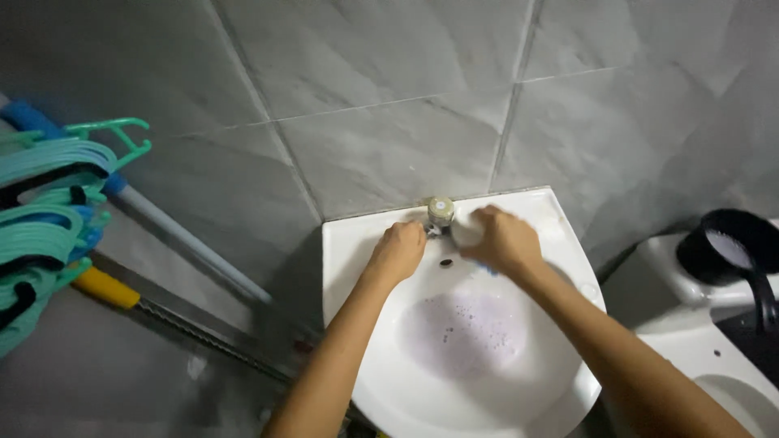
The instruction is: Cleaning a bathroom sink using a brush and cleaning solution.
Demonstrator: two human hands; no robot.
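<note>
Both hands work at the back edge of a white sink [560, 243] set against a grey tiled wall [381, 105]. The left hand [398, 250] is curled into a loose fist just beside the tap [440, 212], which stands at the middle of the sink's back edge; whether it grips anything cannot be told. The right hand [503, 240] is closed around a pale rounded object [466, 230], perhaps a sponge or soap, pressed close to the tap's right side, with a bit of blue showing beneath the hand. Soapy, faintly purple water [462, 334] pools in the basin below. Left of the sink hang teal clothes hangers [49, 186], and a pole with a blue grip [162, 223] leans against the wall. At the right edge a black ladle-like pan [734, 247] rests on a white fixture [698, 341].
</note>
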